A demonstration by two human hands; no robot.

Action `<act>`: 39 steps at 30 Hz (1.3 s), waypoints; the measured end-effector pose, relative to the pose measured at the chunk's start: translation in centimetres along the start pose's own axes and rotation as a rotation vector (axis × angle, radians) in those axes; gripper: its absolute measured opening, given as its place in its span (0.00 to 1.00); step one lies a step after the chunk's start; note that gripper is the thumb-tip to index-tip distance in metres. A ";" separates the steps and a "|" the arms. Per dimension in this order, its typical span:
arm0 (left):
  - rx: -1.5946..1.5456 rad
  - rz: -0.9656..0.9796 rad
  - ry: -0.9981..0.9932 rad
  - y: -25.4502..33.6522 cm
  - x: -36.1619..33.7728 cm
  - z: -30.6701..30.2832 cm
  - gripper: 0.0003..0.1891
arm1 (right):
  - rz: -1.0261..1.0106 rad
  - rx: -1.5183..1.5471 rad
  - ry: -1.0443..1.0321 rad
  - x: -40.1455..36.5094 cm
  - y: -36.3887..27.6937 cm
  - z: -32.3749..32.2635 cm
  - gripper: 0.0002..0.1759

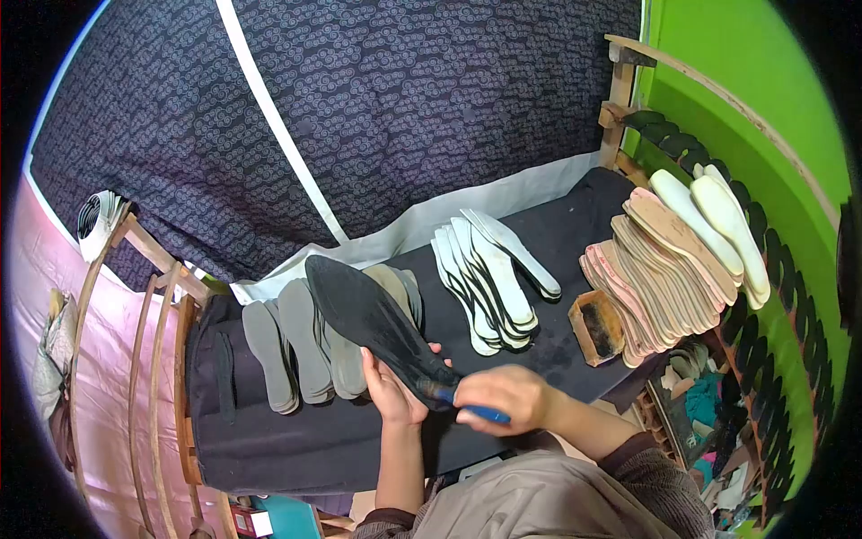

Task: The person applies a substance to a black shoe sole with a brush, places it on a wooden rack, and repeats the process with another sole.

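Observation:
My left hand [393, 393] supports a large black shoe insole [364, 305] from beneath, fingers wrapped around its narrower end. In my right hand [507, 398] is a brush with a blue handle [489, 414]; its tip meets the insole near the heel. Behind the insole lie overlapping grey insoles [305, 337], partly covered by it. White insoles [480, 287] are fanned out at mid-table. Farther right, a long row of pinkish-beige insoles [660, 278] leans in a stack.
A small open box [590, 337] with a dark inside stands beside the beige stack. White insoles [727, 225] lie on top of that stack. A dark cloth [314, 449] covers the table. Black insoles hang on racks [781, 278] at the right; wooden rails [148, 386] stand at the left.

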State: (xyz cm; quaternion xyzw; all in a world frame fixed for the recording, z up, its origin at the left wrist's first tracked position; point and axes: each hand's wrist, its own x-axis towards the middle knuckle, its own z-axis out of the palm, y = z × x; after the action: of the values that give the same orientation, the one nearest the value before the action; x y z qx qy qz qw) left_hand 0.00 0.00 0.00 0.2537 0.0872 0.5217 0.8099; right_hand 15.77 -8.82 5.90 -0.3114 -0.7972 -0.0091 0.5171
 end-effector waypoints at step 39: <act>0.066 -0.093 0.111 -1.6 -1.8 1.0 0.28 | -0.048 0.042 0.026 1.2 0.9 -2.4 0.16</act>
State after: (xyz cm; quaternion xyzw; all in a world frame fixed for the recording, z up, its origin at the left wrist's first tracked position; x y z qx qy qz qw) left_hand 0.90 -2.42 -0.13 0.2465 0.1609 0.4938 0.8182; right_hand 17.86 -8.29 7.77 -0.2812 -0.7976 -0.0088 0.5336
